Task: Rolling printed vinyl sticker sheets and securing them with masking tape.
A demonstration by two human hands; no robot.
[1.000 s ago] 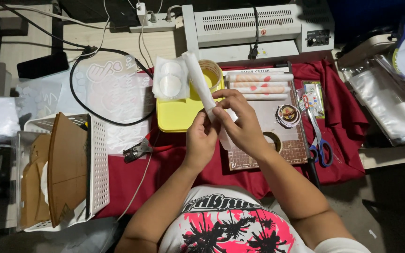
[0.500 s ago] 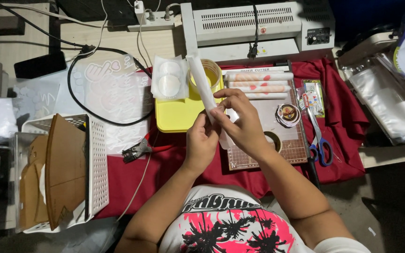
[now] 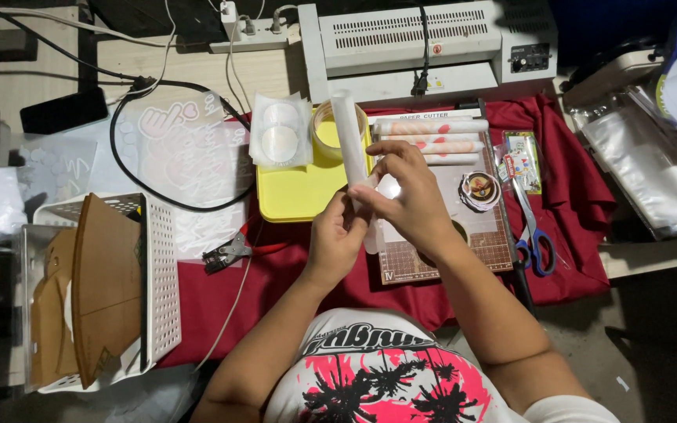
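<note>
Change: rolled sheet [image 3: 349,133] barely shifted, both hands still on it.
Hidden: roll's lower end behind fingers.
Right hand [image 3: 410,200]: wrapped round roll.
Left hand [image 3: 337,239]: pinching bottom, above yellow tray [image 3: 295,192].

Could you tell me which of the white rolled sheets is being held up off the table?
The roll gripped by both hands, standing over the yellow tray. The other rolls lie flat on the paper cutter.

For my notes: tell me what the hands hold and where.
Both hands, left hand and right hand, grip the lower end of a rolled white sheet.
</note>
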